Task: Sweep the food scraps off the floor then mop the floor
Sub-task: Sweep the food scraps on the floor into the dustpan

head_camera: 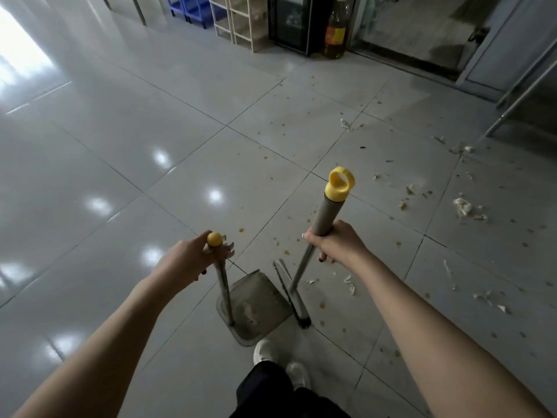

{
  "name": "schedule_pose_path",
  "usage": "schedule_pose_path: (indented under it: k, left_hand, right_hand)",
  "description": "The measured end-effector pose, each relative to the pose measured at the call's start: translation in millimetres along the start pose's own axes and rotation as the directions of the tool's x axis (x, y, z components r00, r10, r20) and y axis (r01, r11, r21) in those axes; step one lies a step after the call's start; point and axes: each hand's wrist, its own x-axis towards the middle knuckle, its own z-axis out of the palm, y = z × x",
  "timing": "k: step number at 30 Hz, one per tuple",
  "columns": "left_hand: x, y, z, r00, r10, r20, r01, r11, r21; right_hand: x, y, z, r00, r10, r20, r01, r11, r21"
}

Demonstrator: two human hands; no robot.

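Floor: a glossy pale grey tiled floor, with lamp glare to the left of the dustpan and yellowish drips beyond it and to its right.
Left grip: the left hand is wrapped round the dustpan's thin metal pole, just under its yellow ball cap.
Right grip: the right hand has its fingers curled tight round the grey broom pole, below the yellow ring cap.
Dustpan: a grey long-handled plastic dustpan, its tray flat on the tiles and holding a little pale debris.
Broom head: the dark-bristled head stands right beside the tray's right edge. Whether they touch, I cannot tell.
Scraps: pale shredded food scraps lie well to the right of the dustpan, and a few bits lie just past the broom head.
Feet: white shoes are just behind the dustpan.
Background: an amber plastic oil bottle and white wire racks stand far beyond the dustpan.
Done: judging by the near-empty tray, sweeping has barely begun.
Left: nearly all the scraps have still to be gathered. All the mopping is also left, and no mop is in view.
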Motion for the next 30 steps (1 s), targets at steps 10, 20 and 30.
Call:
schedule_pose_path:
  k: [10,20,30]
  left_hand:
    - [49.1,-27.7,-38.1,0.995,0.053,0.081,-0.057,0.997,0.044]
    - [71.8,-45.4,-54.0,0.995,0.032,0.095,-0.038,0.998,0.057]
    - [83.1,-37.4,-55.2,0.996,0.003,0.086,-0.009,0.998,0.067]
  right_hand:
    - [35.3,-18.9,26.8,0.965,0.061,0.255,-0.141,0.940,0.309]
    - [52.3,-21.1,27.7,0.827,0.171,0.536,-0.517,0.604,0.606]
    - [81.0,-24.5,35.6,0.683,0.391,0.617,-0.683,0.641,0.350]
